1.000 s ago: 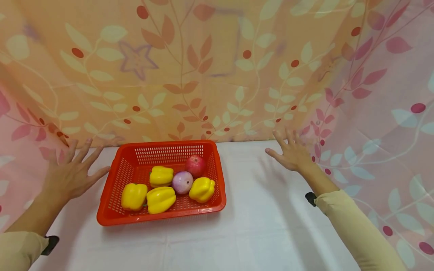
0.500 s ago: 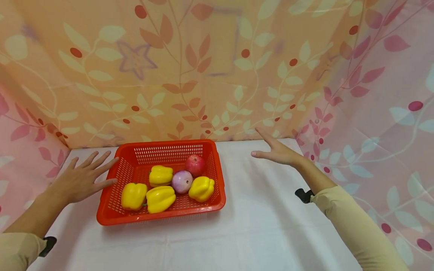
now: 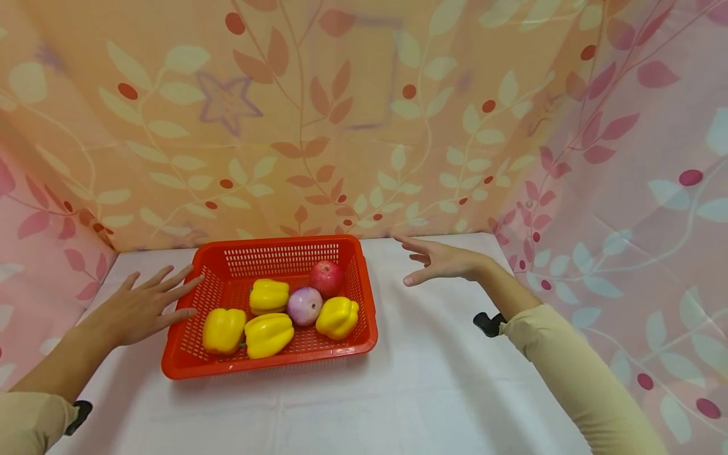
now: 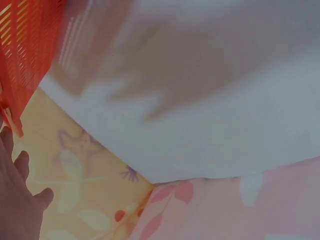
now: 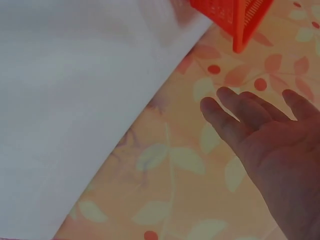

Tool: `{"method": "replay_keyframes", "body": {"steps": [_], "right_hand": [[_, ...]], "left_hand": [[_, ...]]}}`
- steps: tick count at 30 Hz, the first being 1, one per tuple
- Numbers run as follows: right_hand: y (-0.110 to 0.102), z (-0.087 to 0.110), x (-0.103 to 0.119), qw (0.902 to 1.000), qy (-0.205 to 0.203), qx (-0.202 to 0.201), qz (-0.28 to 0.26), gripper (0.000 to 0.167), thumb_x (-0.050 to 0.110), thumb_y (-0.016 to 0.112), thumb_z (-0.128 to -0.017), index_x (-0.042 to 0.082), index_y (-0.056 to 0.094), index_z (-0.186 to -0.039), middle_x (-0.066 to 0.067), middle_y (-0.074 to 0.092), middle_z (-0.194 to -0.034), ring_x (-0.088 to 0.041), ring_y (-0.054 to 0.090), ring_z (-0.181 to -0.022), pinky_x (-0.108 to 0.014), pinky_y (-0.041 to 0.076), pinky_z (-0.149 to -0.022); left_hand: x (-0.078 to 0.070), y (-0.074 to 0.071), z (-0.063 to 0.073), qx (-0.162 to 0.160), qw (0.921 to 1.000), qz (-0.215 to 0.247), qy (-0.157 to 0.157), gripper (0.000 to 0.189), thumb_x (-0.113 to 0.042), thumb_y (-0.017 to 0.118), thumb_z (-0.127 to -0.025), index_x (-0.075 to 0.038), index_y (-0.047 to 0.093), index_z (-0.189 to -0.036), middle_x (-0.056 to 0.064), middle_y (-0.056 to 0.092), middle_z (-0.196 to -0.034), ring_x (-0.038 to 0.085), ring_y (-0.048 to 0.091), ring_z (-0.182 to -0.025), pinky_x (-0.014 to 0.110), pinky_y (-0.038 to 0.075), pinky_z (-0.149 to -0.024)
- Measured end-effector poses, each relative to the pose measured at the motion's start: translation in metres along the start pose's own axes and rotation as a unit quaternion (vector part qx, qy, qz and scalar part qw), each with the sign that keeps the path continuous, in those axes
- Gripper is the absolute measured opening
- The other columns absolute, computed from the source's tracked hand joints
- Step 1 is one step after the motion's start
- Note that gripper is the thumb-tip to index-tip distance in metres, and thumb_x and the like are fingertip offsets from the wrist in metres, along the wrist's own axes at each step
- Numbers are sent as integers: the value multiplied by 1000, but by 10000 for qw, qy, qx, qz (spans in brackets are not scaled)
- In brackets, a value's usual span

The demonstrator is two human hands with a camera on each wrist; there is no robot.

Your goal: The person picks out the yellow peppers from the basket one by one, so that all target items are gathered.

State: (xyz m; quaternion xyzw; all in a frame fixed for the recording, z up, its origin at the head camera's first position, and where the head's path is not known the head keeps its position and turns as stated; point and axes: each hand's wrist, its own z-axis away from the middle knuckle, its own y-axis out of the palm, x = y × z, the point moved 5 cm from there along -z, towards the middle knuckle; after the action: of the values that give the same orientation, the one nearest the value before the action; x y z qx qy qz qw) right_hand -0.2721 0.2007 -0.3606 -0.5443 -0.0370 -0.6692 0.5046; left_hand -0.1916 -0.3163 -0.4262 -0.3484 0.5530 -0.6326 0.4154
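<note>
The left hand (image 3: 139, 311) is hovering, fingers wide, at the left rim of the basket (image 3: 273, 362), contact unclear. The basket is standing on the desk (image 3: 432, 392), carrying four peppers (image 3: 270, 335), a purple globe (image 3: 305, 306) and a red fruit (image 3: 327, 279); handling seems barely begun. The right hand (image 3: 440, 260), also wide and unladen, is hanging nearer the basket than earlier.

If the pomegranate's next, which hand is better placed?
Probably the right hand: it's empty and just off the right side of the red basket, nearer the pomegranate. The left hand is at the opposite side, with a yellow bell pepper in between.
</note>
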Motion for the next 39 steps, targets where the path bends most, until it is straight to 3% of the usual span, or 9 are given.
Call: {"method": "replay_keyframes", "body": {"steps": [11, 20, 26, 33, 39], "right_hand": [[22, -21, 26, 9987, -272, 344, -267, 99, 31, 80, -84, 35, 15, -160, 1, 18, -165, -28, 27, -149, -51, 41, -109], [44, -39, 40, 9930, -521, 819, -670, 97, 21, 75, -87, 29, 13, -161, -7, 16, -166, -35, 21, -150, -51, 43, -107], [55, -51, 43, 9925, -454, 868, -728, 94, 24, 77, -85, 32, 21, -159, -6, 24, -163, -34, 27, -148, -53, 38, -111], [69, -63, 47, 9881, -468, 1009, -1059, 91, 19, 75, -86, 27, 22, -160, -14, 26, -161, -38, 29, -146, -50, 40, -111], [85, -74, 51, 9885, -348, 1158, -910, 94, 23, 78, -84, 26, 22, -160, -17, 28, -160, -40, 30, -145, -51, 42, -109]], "left_hand": [[-1, 2, 2, 71, 9996, -190, 172, 85, -58, 59, -91, -26, 21, -160, 17, 28, -160, 54, 31, -138, 81, 14, -103], [-3, 1, -1, 122, 9996, -211, 127, 85, -59, 59, -91, -25, 22, -159, 19, 29, -159, 55, 31, -137, 81, 15, -103], [-2, 1, -1, 123, 9999, -42, 106, 85, -57, 61, -90, -26, 22, -159, 19, 29, -160, 55, 31, -137, 82, 14, -102], [-2, 2, -1, 139, 9997, -144, 168, 85, -57, 60, -91, -27, 21, -160, 18, 28, -160, 55, 33, -137, 82, 16, -102], [-3, 1, 0, 134, 9998, -36, 127, 81, -55, 59, -93, -26, 23, -159, 18, 28, -160, 55, 33, -137, 82, 15, -101]]}}
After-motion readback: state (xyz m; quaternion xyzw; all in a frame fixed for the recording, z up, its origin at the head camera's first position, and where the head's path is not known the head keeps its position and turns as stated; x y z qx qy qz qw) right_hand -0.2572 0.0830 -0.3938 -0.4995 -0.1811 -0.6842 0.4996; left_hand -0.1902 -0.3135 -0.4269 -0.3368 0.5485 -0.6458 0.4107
